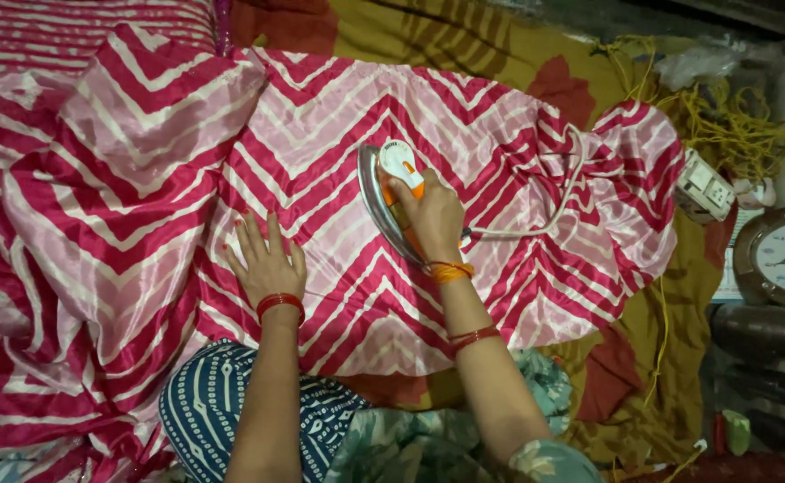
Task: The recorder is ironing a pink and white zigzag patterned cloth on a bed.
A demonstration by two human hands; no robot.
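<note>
Two hands at work: my left hand (267,261) lies flat, fingers spread, pressing the pink and white zigzag cloth (321,161) spread before me. Just right of it, my right hand (432,215) grips the handle of the electric iron (390,192), which rests on the cloth, its white cord (553,210) trailing right toward a socket board (705,186) beside a clock (784,255).

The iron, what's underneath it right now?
The iron, gripped by the right hand, sits on pink and white zigzag fabric. An olive and red sheet shows beyond the fabric; whatever lies directly beneath is covered.
</note>
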